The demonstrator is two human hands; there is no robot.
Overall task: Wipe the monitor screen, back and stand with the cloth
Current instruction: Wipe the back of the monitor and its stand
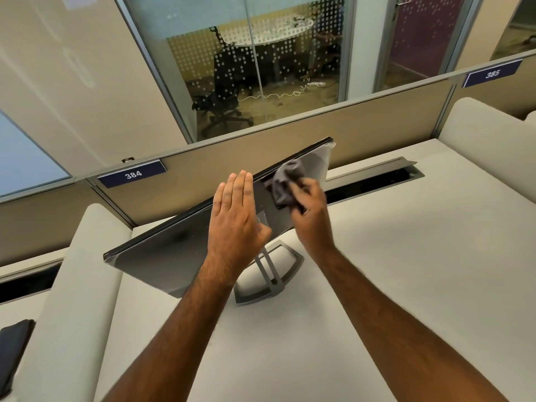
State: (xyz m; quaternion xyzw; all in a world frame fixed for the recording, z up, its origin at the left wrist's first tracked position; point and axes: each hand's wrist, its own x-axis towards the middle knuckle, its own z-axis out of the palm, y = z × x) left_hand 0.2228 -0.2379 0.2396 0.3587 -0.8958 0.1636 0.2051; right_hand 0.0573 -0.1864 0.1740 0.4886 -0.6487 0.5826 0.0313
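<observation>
A thin monitor stands on the white desk with its dark grey back facing me and its top edge running diagonally up to the right. Its grey open-frame stand sits below the panel. My left hand lies flat on the back near the top edge, fingers straight, thumb against the panel. My right hand grips a bunched grey cloth and presses it against the upper right of the monitor's back. The screen side is hidden from me.
The white desk spreads around the stand. A cable slot runs behind the monitor below a beige partition with labels 384 and 385. White padded dividers stand left and right. A dark object lies far left.
</observation>
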